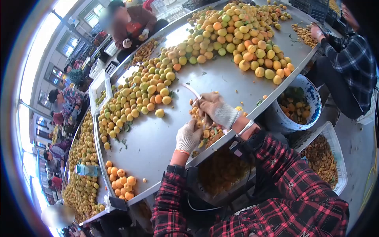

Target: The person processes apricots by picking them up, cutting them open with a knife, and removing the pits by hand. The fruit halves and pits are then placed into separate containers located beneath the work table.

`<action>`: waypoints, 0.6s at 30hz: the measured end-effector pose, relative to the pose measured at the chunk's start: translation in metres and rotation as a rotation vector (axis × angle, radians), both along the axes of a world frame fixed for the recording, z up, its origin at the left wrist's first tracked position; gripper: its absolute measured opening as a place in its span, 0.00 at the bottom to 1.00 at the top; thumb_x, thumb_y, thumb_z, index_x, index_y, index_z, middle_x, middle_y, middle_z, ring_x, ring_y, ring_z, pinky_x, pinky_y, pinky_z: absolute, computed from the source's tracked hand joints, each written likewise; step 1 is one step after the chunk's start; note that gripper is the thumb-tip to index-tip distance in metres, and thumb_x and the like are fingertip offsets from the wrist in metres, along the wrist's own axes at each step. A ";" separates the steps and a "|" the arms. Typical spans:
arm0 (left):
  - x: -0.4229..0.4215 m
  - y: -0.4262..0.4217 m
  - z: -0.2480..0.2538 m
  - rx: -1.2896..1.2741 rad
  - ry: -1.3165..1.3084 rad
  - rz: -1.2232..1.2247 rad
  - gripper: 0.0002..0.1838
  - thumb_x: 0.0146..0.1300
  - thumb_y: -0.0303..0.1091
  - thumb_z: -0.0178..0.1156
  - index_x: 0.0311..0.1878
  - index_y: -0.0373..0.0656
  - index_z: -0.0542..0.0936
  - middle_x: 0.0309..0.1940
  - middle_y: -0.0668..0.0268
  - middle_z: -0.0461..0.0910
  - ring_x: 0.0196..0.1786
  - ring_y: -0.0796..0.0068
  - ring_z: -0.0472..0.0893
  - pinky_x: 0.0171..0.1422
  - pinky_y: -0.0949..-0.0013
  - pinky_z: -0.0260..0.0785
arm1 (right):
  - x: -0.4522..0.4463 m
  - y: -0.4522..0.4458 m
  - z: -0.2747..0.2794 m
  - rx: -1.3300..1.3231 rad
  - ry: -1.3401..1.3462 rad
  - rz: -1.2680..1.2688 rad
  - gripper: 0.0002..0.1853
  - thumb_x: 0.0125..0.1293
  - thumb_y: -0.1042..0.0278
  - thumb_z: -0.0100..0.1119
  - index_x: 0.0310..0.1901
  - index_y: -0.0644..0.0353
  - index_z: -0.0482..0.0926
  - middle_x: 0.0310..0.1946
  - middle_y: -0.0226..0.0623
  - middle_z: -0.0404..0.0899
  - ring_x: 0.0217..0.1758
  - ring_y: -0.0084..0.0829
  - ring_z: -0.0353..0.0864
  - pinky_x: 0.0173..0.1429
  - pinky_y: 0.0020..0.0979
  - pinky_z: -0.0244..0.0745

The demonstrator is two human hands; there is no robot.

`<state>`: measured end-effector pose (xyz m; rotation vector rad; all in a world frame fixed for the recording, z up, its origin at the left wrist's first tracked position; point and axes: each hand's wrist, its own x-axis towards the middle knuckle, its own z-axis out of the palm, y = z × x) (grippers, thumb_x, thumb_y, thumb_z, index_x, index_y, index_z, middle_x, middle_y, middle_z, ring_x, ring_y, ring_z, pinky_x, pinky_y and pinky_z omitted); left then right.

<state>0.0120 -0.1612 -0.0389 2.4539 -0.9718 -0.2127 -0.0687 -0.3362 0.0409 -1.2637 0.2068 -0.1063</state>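
Note:
My left hand [188, 137], in a whitish knitted glove, is closed with its fingertips close to my right hand; what they grip is hidden. My right hand [218, 109], in a soiled glove, is closed around a slim, pale, curved tool [192, 91], whose exact kind I cannot make out. Its thin end points away to the upper left. Beneath and between both hands lies a small heap of cut apricot pieces [213, 137] at the near edge of the metal table [152, 144]. Whole yellow-green apricots [151, 90] spread beyond my hands.
A larger apricot pile [237, 23] lies at the back. Riper orange apricots [121, 183] sit at the near-left corner. Right of me stand a bucket [318, 106] of fruit and a white crate [342, 175]. Co-workers sit across [136, 19] and to the right [349, 59].

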 end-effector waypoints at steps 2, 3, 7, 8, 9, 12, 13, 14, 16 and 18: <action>-0.006 0.001 0.001 -0.428 0.305 0.073 0.19 0.58 0.29 0.65 0.54 0.38 0.80 0.34 0.66 0.84 0.39 0.77 0.82 0.46 0.70 0.75 | 0.000 0.002 0.005 0.011 0.005 -0.081 0.12 0.75 0.62 0.50 0.38 0.62 0.75 0.21 0.29 0.73 0.15 0.18 0.70 0.17 0.24 0.66; -0.005 0.004 0.005 -0.500 0.363 0.091 0.18 0.60 0.22 0.62 0.55 0.37 0.80 0.40 0.70 0.82 0.44 0.82 0.79 0.49 0.74 0.74 | 0.002 0.001 0.006 0.014 0.015 -0.064 0.12 0.75 0.62 0.50 0.38 0.62 0.75 0.21 0.29 0.73 0.15 0.18 0.70 0.17 0.24 0.66; -0.013 0.016 0.037 -0.941 0.674 0.225 0.26 0.62 0.19 0.61 0.64 0.28 0.71 0.53 0.59 0.78 0.52 0.71 0.80 0.56 0.69 0.77 | -0.001 0.002 0.004 0.020 0.042 0.037 0.13 0.75 0.60 0.51 0.36 0.61 0.74 0.21 0.29 0.73 0.17 0.18 0.71 0.20 0.23 0.66; -0.018 0.020 0.045 -0.997 0.694 0.237 0.27 0.61 0.18 0.61 0.65 0.28 0.71 0.56 0.59 0.77 0.55 0.71 0.78 0.60 0.70 0.74 | -0.002 0.004 0.002 -0.082 0.019 0.095 0.13 0.75 0.61 0.51 0.36 0.61 0.74 0.21 0.29 0.73 0.17 0.18 0.71 0.21 0.23 0.66; -0.022 0.024 0.049 -1.053 0.712 0.249 0.28 0.60 0.16 0.61 0.65 0.28 0.70 0.59 0.58 0.76 0.58 0.72 0.77 0.63 0.71 0.71 | -0.003 0.008 0.001 -0.183 -0.006 0.154 0.13 0.75 0.61 0.51 0.35 0.62 0.74 0.21 0.28 0.73 0.18 0.18 0.71 0.22 0.23 0.67; -0.029 0.034 0.048 -1.163 0.739 0.270 0.27 0.61 0.18 0.60 0.65 0.28 0.70 0.59 0.58 0.75 0.59 0.72 0.76 0.62 0.71 0.71 | -0.005 0.027 -0.013 -0.495 -0.093 0.173 0.12 0.76 0.62 0.49 0.38 0.63 0.75 0.23 0.31 0.74 0.24 0.22 0.73 0.30 0.27 0.70; -0.031 0.037 0.048 -1.165 0.738 0.279 0.27 0.61 0.18 0.60 0.65 0.28 0.70 0.59 0.58 0.75 0.59 0.72 0.76 0.62 0.71 0.71 | -0.007 0.034 -0.016 -0.639 -0.205 0.178 0.11 0.77 0.64 0.47 0.40 0.63 0.75 0.25 0.29 0.73 0.27 0.21 0.73 0.33 0.25 0.71; -0.032 0.039 0.048 -1.192 0.764 0.299 0.26 0.62 0.20 0.60 0.65 0.28 0.71 0.60 0.58 0.75 0.59 0.72 0.76 0.62 0.71 0.71 | -0.010 0.039 -0.017 -0.578 -0.133 0.229 0.10 0.76 0.65 0.49 0.40 0.63 0.75 0.26 0.32 0.73 0.32 0.25 0.72 0.39 0.29 0.71; -0.034 0.043 0.049 -1.226 0.791 0.325 0.25 0.64 0.21 0.59 0.64 0.27 0.71 0.60 0.57 0.76 0.59 0.72 0.76 0.61 0.71 0.71 | -0.015 0.048 -0.016 -0.607 -0.158 0.233 0.10 0.76 0.65 0.49 0.40 0.63 0.75 0.26 0.33 0.74 0.31 0.25 0.73 0.39 0.29 0.71; -0.034 0.045 0.051 -1.262 0.762 0.205 0.23 0.66 0.25 0.60 0.63 0.27 0.72 0.57 0.56 0.77 0.56 0.72 0.77 0.59 0.71 0.72 | -0.015 0.055 -0.019 -0.613 -0.219 0.206 0.10 0.76 0.65 0.51 0.40 0.63 0.75 0.27 0.36 0.75 0.32 0.26 0.76 0.38 0.30 0.72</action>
